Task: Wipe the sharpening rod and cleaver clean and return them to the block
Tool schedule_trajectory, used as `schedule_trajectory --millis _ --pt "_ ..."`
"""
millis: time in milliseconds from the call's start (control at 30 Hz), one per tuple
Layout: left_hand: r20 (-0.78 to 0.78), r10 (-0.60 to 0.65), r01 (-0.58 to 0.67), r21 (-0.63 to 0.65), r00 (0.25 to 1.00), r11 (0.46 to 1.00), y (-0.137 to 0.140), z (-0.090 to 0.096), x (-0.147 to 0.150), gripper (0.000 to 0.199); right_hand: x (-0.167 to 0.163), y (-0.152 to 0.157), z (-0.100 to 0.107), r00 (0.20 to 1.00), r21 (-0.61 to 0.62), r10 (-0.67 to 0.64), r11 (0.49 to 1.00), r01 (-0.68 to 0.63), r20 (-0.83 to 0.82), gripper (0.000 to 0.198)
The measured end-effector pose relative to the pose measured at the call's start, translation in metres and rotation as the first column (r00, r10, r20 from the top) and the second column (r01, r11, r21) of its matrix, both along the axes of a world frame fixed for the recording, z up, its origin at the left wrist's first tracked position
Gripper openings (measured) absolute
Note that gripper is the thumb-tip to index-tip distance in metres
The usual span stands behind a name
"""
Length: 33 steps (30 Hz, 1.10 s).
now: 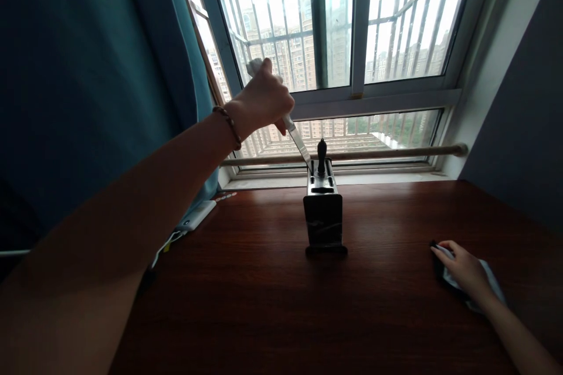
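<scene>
My left hand (269, 96) is closed around the pale handle of a knife (299, 143). The blade slants down to the right, its tip at the slotted top of a knife block (323, 220); I cannot tell whether the tip is inside a slot. The block stands upright on the table, with a dark front and a shiny top. Another tool's black handle (322, 155) sticks up from it. Low at the right, my right hand (464, 266) rests with bent fingers on a dark and pale grey item (492, 281) lying flat, whose kind is unclear.
A brown wooden table (246, 299) spans the foreground. At its left edge lies a white power strip (197, 215) with cables. Blue curtains (109, 41) hang on the left. Behind the table are a barred window (404, 29) and a horizontal rail (396, 153).
</scene>
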<state>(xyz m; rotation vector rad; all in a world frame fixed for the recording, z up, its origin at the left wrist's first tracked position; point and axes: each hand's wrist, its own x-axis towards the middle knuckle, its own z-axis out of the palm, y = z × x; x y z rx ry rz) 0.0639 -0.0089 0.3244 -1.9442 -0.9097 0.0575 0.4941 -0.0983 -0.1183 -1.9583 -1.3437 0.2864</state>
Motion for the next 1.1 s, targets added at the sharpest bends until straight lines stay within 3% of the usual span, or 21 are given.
schedule_trajectory --millis 233,567,700,933,1100 --pt "0.069 -0.060 0.070 -0.155 0.996 0.985 0.022 0.013 0.003 0.034 0.003 0.002 -0.004 1.000 -0.024 0.004 1.000 -0.004 0.001 0.043" --pt "-0.223 -0.007 0.000 -0.032 0.975 0.999 0.048 0.022 0.030 0.029 0.003 0.003 -0.006 1.000 -0.061 0.011 0.998 -0.010 0.011 0.041" --pt "-0.260 -0.032 0.022 -0.041 0.965 0.999 0.063 0.013 0.041 0.030 0.003 0.004 -0.005 1.000 -0.060 0.006 0.998 -0.005 0.005 0.042" --pt "-0.228 -0.117 0.086 -0.142 0.967 0.986 0.078 -0.018 0.039 0.030 0.001 0.002 0.000 1.000 -0.052 0.024 0.998 -0.025 -0.010 0.040" --pt "-0.189 -0.140 0.106 -0.181 0.972 0.978 0.080 -0.022 0.037 0.032 0.002 0.004 -0.003 1.000 -0.072 0.015 0.997 -0.016 -0.013 0.042"
